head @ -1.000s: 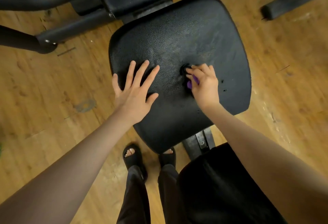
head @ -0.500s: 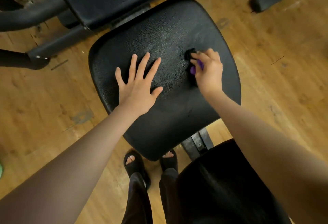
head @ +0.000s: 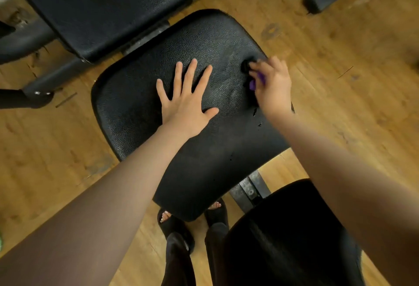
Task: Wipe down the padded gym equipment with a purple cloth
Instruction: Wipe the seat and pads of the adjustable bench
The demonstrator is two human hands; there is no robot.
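Hands on black padded seat [head: 204, 43]: left hand [head: 184, 102] flat, fingers spread, bracing; right hand [head: 271, 81], blurred, fingers pinching purple cloth [head: 255, 82] at seat's right edge. Risk: small bunched cloth slipping off edge, leaving patches unwiped.

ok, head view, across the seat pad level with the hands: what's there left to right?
Floor → seat pad → left hand flat on the pad → purple cloth → right hand gripping it at the pad's right edge → floor again.
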